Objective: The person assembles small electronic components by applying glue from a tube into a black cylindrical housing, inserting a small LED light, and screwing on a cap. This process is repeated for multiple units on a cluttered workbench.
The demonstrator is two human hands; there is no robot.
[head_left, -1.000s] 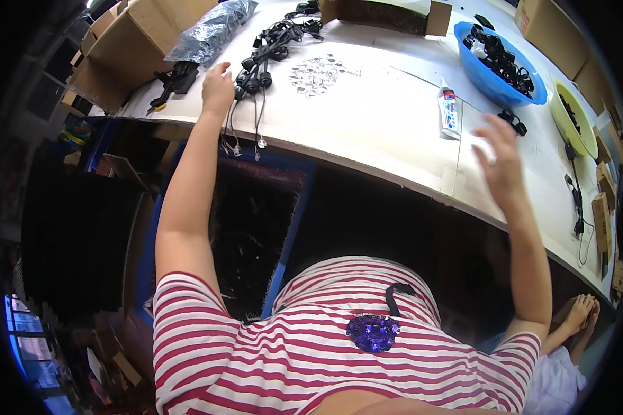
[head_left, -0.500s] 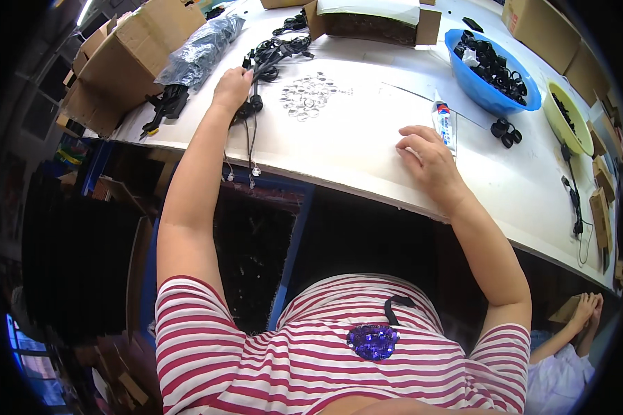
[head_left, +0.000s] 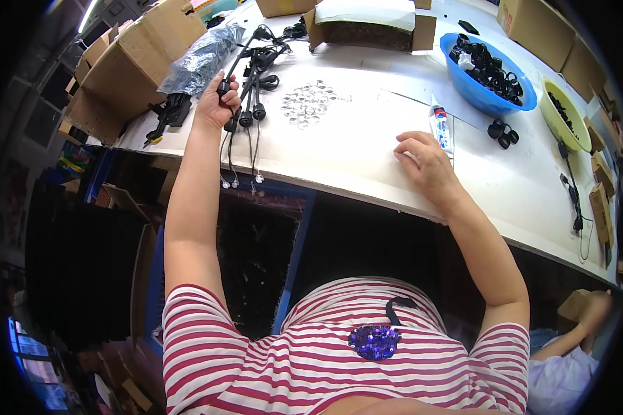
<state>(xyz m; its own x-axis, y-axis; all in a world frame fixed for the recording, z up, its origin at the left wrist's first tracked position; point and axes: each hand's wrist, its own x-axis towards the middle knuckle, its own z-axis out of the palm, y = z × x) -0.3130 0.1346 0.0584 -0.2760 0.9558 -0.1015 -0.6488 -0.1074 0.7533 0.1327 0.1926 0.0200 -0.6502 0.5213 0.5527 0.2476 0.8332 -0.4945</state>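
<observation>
At the far left of the tabletop (head_left: 367,149), a brown cardboard box (head_left: 107,93) stood with its open side toward the near edge. Just beside it lay some black parts (head_left: 169,116) with a yellow tip, and behind them rested a bundle in crinkled clear plastic (head_left: 202,61). Next came the left hand (head_left: 218,105), palm turned partly upward, its fingers wrapped around the black cylindrical end of a held cable (head_left: 224,87), whose dark length slanted up and away toward the back. Immediately right of that hand lay a cluster of black cables (head_left: 258,81) with thick round ends toward the person; their thin wires (head_left: 256,152) hung over the near edge, finishing in small clear tips. Further right, many small clear round pieces (head_left: 308,104) were spread in a loose patch, with an open cardboard carton (head_left: 370,31) behind. The right hand (head_left: 422,162) hovered at or just above the surface, released, its fingers loosely bent; whether it touched the surface could not be told. Close by its fingers lay a white tube (head_left: 441,130) with a blue and red label. Beyond stood a blue bowl (head_left: 488,100) of black rings, four loose black rings (head_left: 503,133) near it, then a yellow bowl (head_left: 571,137) holding small dark parts, and a thin black cord (head_left: 576,207) by the right edge.
</observation>
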